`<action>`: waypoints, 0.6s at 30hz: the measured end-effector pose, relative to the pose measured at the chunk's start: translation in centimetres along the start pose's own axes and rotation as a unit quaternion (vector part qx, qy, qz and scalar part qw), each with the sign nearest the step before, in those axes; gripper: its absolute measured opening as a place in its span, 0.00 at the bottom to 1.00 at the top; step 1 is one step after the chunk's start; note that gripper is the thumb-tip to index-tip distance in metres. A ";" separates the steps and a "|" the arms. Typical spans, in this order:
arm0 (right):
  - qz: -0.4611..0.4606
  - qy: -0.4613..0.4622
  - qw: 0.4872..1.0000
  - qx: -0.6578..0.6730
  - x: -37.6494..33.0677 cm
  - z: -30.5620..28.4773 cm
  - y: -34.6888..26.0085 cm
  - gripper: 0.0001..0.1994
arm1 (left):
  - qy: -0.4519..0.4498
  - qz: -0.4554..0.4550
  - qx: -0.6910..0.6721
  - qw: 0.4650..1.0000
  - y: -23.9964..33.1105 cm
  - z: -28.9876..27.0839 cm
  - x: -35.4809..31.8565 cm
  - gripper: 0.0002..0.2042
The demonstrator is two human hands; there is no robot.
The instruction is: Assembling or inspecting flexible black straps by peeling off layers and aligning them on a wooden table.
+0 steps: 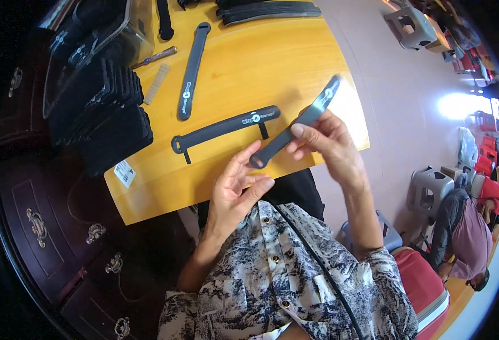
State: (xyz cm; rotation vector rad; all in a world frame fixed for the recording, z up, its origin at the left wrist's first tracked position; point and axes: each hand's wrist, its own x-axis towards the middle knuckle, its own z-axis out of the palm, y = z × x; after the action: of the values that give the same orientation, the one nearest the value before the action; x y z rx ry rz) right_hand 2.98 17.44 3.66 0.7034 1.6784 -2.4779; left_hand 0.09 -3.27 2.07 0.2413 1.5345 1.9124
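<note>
My right hand (331,144) pinches a black strap (276,148) with pale printing between thumb and fingers, above the near right part of the yellow table (232,73). The strap slants, its far end shiny and slightly blurred, its holed end pointing down toward my left hand (238,190). That left hand has thumb and fingers apart, close beside the holed end; whether a fingertip touches it I cannot tell. A second black strap (218,131) lies just beyond, with two short dark strips (263,131) sticking out from under it. Farther back lies a third strap (193,71).
Stacked black straps (111,90) fill the table's left side, by a clear bin (130,34). Nearby lie a pen-like tool (156,57), a beige strip (156,84) and a white label (124,173). More straps (269,11) lie at the far edge. A person (467,235) sits at right.
</note>
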 end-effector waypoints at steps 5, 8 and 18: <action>0.019 0.012 0.999 0.049 -1.2 1.7 2.0 0.10 | 0.102 -0.054 -0.047 0.992 0.3 -1.2 -1.0 0.10; 0.031 0.036 0.996 0.069 -1.2 1.7 2.7 0.08 | 0.127 -0.049 0.004 0.991 0.5 -3.2 -1.6 0.07; 0.039 0.072 0.996 -0.021 -1.3 -0.3 1.5 0.06 | 0.197 -0.080 0.058 0.975 1.9 -7.3 -3.0 0.07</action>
State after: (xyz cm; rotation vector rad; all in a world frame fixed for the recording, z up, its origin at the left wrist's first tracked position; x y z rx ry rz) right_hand 4.68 16.80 2.77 0.9446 1.7069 -2.3844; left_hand -2.15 -11.06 2.45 -0.2224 1.8628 1.8177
